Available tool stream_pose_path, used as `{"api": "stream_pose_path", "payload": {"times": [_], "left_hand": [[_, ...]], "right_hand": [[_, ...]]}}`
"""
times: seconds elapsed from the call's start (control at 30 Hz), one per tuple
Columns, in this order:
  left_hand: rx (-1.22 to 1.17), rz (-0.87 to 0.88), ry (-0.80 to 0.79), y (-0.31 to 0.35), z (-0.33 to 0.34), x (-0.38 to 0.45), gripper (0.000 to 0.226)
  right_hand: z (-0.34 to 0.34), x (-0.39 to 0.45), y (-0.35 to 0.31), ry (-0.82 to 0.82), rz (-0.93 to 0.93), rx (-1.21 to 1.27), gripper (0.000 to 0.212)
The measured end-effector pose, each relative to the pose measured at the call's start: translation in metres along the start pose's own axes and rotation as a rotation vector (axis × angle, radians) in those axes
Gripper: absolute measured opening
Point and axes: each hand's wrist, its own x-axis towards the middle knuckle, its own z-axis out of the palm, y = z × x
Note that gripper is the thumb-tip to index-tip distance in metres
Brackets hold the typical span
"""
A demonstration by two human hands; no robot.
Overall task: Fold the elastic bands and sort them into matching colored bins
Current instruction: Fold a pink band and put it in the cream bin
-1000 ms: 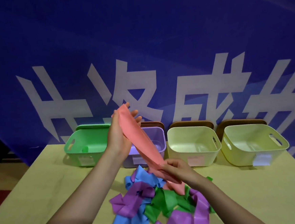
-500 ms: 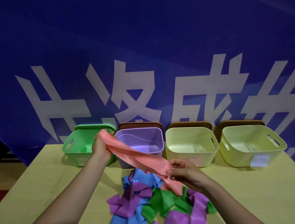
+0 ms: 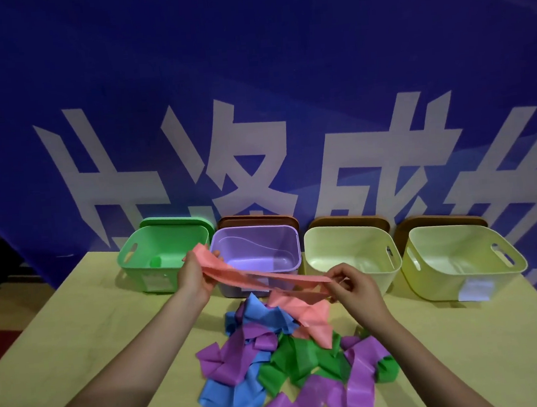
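Two bare hands hold one pink elastic band (image 3: 268, 278) stretched nearly level above a pale table (image 3: 78, 330). The left hand (image 3: 194, 278) grips one end, fingers curled round it, just in front of the purple bin (image 3: 291, 249) and beside the green bin (image 3: 130, 265). The right hand (image 3: 352, 285) pinches the band farther along, and the loose tail droops onto a tangled pile of bands (image 3: 282, 359) in blue, purple and green. Two cream bins (image 3: 345, 261) stand to the right; none looks pink, so the band could end up in a wrong bin. The band looks thin and springy: a slack pinch could let it snap away, and the trailing tail might drag neighbouring bands off the pile or spoil the fold. Compared with a second ago, the left hand has dropped from a raised position to bin height, the right hand has moved outward to the right, and the band now lies almost flat instead of sloping steeply.
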Motion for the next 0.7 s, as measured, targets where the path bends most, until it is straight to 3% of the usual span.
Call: {"api": "stream_pose_path", "payload": {"times": [0.07,0.13,0.23,0.4,0.53,0.7], "left_hand": [[-0.007,-0.003,-0.015,0.005,0.005,0.002,0.037],[-0.026,0.002,-0.02,0.007,0.012,0.002,0.038],[-0.036,0.004,-0.038,0.006,0.023,-0.001,0.038],[-0.066,0.021,-0.089,0.005,0.028,-0.001,0.027],[-0.141,0.043,-0.107,0.005,0.025,0.004,0.022],[-0.262,0.08,-0.177,0.002,0.031,0.0,0.023]], "right_hand": [[0.002,-0.003,0.0,-0.151,-0.01,-0.044,0.029],[0.007,-0.006,0.002,-0.251,0.085,0.101,0.033],[0.015,-0.01,0.002,-0.27,0.264,0.469,0.024],[0.013,-0.012,-0.001,-0.259,0.33,0.821,0.044],[0.01,-0.009,0.001,-0.128,0.374,0.626,0.013],[0.014,-0.007,0.011,0.115,0.29,0.364,0.021]]}}
